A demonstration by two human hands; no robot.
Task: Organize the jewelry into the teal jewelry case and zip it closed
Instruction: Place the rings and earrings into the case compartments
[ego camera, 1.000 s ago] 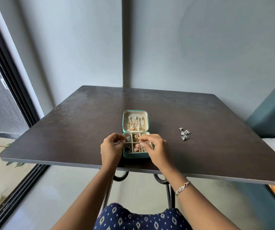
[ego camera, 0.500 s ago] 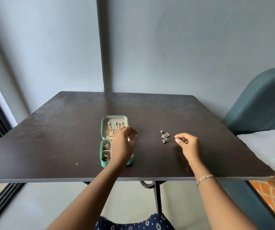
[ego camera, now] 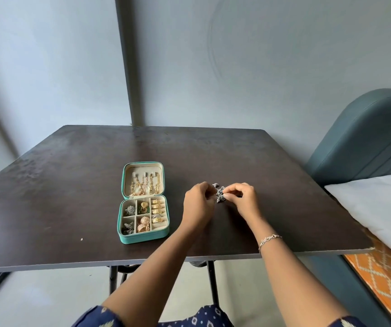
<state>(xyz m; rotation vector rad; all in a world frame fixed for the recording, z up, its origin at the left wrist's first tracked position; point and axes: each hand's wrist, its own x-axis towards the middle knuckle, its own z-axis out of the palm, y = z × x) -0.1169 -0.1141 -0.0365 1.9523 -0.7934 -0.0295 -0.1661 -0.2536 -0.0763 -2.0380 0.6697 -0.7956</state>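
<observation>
Dark tabletop (ego camera: 71, 185) set against a grey wall carries the whole job. The silver jewelry (ego camera: 220, 195), a small tangled-looking cluster and the only loose piece in sight, lies on the table near the right side of the teal jewelry case (ego camera: 143, 237). The case sits open with its lid back, chains hung in the lid and most compartments filled, presumably so every slot faces the person; the zip is not yet done. The left hand (ego camera: 198, 205) pinches the cluster's left edge and the right hand (ego camera: 242, 199) pinches its right edge between thumb and forefinger. Gripping from both sides reads as teasing the pieces apart or gathering them before lifting. Both forearms reach in over the near edge, knuckles up, fingers curled inward so the fingertips face each other. A bracelet (ego camera: 270, 239) circles the right wrist.
</observation>
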